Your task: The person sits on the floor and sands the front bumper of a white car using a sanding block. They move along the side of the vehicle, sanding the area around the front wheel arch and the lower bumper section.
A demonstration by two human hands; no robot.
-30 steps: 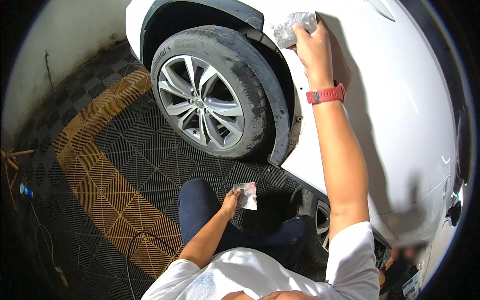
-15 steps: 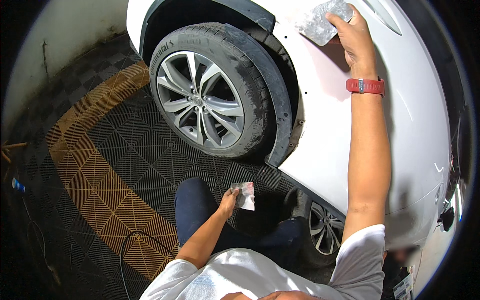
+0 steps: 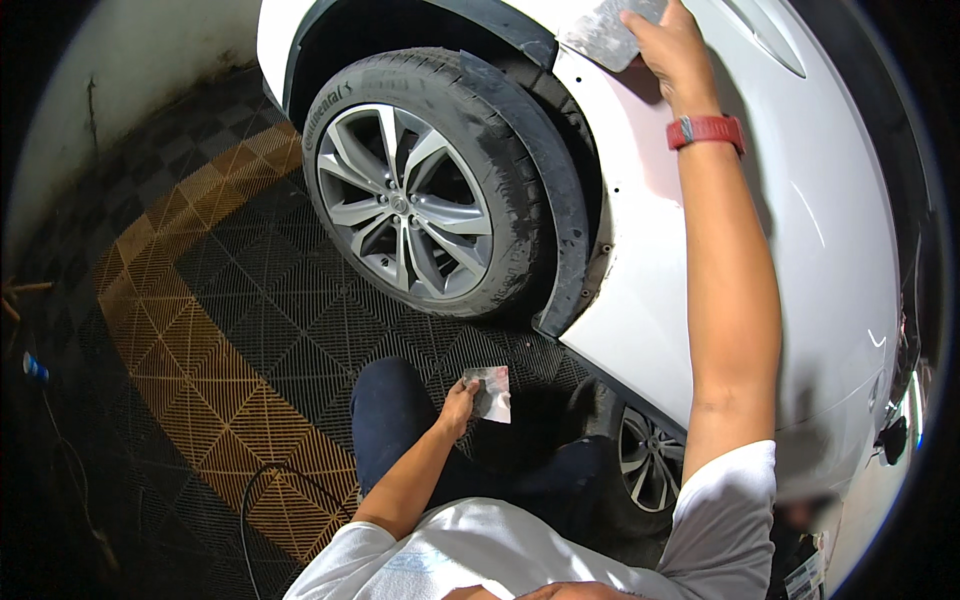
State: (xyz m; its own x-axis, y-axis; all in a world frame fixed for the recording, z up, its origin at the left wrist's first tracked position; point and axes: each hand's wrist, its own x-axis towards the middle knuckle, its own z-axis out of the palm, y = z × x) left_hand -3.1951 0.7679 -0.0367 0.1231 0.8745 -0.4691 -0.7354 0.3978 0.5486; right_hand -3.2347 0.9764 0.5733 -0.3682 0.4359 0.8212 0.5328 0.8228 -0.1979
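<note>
The right hand (image 3: pixel 672 48) pressed a grey sheet (image 3: pixel 605 32) flat against the white car body (image 3: pixel 800 220) above the wheel (image 3: pixel 408 202) — rubbing seemingly only begun there, the lower panel untouched — while the left hand (image 3: pixel 458 406) pinched a smaller folded sheet (image 3: pixel 492 393) over the knee.

floor (image 3: pixel 200 330): open | tyre (image 3: pixel 500 150), car body (image 3: pixel 800 250): block right side

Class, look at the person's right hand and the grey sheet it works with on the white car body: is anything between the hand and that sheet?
Nothing visible. The right hand lies directly on the grey sheet, pressing it against the white car body above the wheel arch.
</note>
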